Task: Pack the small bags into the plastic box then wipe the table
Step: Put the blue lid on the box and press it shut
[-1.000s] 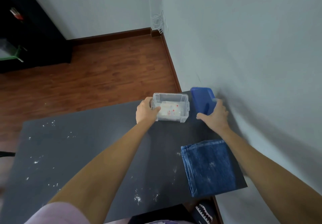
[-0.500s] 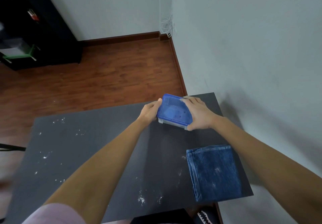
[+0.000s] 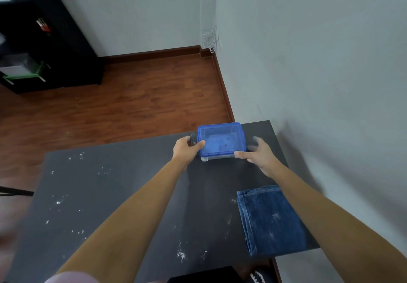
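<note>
The clear plastic box (image 3: pixel 217 157) stands near the far right of the black table (image 3: pixel 123 194), with its translucent blue lid (image 3: pixel 221 139) lying flat on top. Faint shapes with red dots show through the lid. My left hand (image 3: pixel 187 148) grips the box's left side, thumb on the lid's edge. My right hand (image 3: pixel 258 154) is at the right side, thumb touching the front right corner, its fingers blurred and spread behind the box. A folded blue denim cloth (image 3: pixel 269 219) lies on the table's near right part.
White crumbs and powder are scattered over the table (image 3: pixel 182 254), mostly left and near the front. A grey wall (image 3: pixel 319 84) runs close along the table's right edge. Wooden floor and a black shelf unit (image 3: pixel 44 47) lie beyond the far edge.
One second ago the box was uncovered and my right hand held the lid beside it. The lid was then brought over and now lies flat on the box; my right hand has slid off to the right side.
</note>
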Motion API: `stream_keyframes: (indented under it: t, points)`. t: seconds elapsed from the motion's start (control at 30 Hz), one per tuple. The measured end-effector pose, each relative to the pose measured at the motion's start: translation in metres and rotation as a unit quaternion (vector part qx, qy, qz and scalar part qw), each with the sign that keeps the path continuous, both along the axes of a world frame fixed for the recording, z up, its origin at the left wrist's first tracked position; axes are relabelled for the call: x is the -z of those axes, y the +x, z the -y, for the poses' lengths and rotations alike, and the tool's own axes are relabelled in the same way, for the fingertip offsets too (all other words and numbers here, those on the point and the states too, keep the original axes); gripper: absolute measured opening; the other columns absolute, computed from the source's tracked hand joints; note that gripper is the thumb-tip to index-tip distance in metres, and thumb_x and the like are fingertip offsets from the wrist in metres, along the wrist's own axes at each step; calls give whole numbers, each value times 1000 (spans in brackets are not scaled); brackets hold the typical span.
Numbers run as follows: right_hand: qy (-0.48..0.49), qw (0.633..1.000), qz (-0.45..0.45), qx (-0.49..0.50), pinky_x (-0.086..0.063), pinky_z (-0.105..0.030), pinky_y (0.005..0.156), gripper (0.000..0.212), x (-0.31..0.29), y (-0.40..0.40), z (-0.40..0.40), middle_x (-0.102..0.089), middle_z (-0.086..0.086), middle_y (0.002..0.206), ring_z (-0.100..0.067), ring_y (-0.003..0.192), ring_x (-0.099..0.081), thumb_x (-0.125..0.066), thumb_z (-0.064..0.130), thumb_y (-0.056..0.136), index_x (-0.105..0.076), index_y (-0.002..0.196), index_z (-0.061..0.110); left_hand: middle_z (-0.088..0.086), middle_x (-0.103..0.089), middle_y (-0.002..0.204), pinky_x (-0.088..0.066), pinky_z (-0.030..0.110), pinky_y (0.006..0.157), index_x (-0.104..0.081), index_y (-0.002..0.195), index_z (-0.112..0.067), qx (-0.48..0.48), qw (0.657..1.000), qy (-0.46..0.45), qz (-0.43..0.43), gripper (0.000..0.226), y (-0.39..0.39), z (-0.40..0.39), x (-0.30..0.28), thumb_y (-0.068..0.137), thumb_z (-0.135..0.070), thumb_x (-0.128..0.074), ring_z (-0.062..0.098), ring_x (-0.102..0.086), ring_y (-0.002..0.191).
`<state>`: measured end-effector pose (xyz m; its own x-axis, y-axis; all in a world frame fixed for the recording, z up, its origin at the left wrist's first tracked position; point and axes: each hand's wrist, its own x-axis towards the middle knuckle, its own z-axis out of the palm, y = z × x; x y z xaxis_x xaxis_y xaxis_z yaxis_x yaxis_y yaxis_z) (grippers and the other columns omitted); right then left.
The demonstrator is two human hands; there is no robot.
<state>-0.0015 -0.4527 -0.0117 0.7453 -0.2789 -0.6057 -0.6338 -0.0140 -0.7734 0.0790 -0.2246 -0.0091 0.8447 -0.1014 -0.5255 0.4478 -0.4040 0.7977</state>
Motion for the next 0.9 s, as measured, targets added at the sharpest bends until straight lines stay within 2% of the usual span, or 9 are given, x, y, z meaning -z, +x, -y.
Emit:
stream_keyframes:
  t: [0.07, 0.1, 0.2, 0.3, 0.4, 0.57, 0.7, 0.8, 0.9]
  points:
    - [76, 995, -9, 66, -48, -36, 96, 103, 5, -1, 0, -61, -19, 131, -29, 116, -64, -86, 10, 70, -22, 151, 3, 9, -71, 93, -55, 46, 89, -69, 92, -9, -9, 999, 26, 16, 24, -2, 2, -4, 79, -28, -74, 31, -67, 93]
    - [83, 993, -2, 83, -49, -31, 89, 91, 5, -1, -2, -66, -17, 124, -29, 113, -66, -85, 9, 71, -34, 146, 0, 4, -70, 87, -56, 41, 86, -67, 84, -14, -10, 999, 45, 28, 17, -3, 4, -8, 79, -28, -74, 29, -67, 90]
    - [-16, 996, 47, 71, -53, -30, 82, 45, 0, 0, -11, -74, -8, 103, -28, 106, -68, -84, 8, 72, -68, 114, 7, 4, -67, 80, -55, 35, 77, -66, 80, -11, -2, 994, 94, 56, 14, -4, 11, -16, 81, -24, -71, 25, -64, 80]
    - [-151, 984, 87, 33, -53, -26, 81, 49, -9, 1, -20, -73, -3, 104, -20, 96, -68, -81, 11, 73, -68, 121, 14, 10, -61, 78, -51, 34, 68, -60, 77, 0, -5, 989, 137, 63, 21, -6, 18, -21, 84, -18, -67, 26, -56, 72]
    - [-200, 974, 104, 12, -52, -30, 94, 54, -12, -2, -25, -72, 0, 109, -11, 93, -65, -79, 13, 78, -63, 130, 15, 12, -57, 83, -45, 33, 65, -53, 79, -3, -6, 982, 181, 62, 18, -10, 29, -25, 88, -16, -62, 28, -53, 73]
    - [-226, 969, 96, -6, -45, -33, 105, 63, -12, -6, -26, -68, -4, 127, -13, 108, -64, -75, 19, 83, -51, 141, 11, 16, -59, 97, -42, 36, 67, -50, 85, -5, -6, 974, 218, 56, 12, -13, 42, -30, 93, -11, -56, 34, -58, 87]
    - [-230, 969, 88, -10, -46, -37, 106, 63, -13, -6, -16, -67, -5, 128, -18, 113, -64, -73, 22, 86, -48, 143, 12, 17, -62, 100, -43, 34, 66, -49, 84, -5, 0, 976, 208, 60, 13, -9, 52, -29, 92, -10, -57, 27, -52, 76]
    - [-242, 966, 92, -5, -47, -37, 104, 56, -17, -7, 4, -71, -7, 119, -20, 106, -66, -71, 19, 85, -54, 138, 11, 17, -62, 100, -43, 34, 67, -52, 86, -4, 11, 979, 190, 65, 12, -7, 72, -31, 92, -12, -58, 26, -52, 76]
    - [-238, 968, 73, 14, -47, -38, 107, 59, -21, -7, 30, -69, -6, 125, -21, 110, -65, -71, 17, 85, -51, 140, 11, 16, -63, 101, -42, 33, 67, -52, 86, -4, 26, 982, 176, 66, 13, -4, 97, -32, 91, -13, -59, 25, -52, 77]
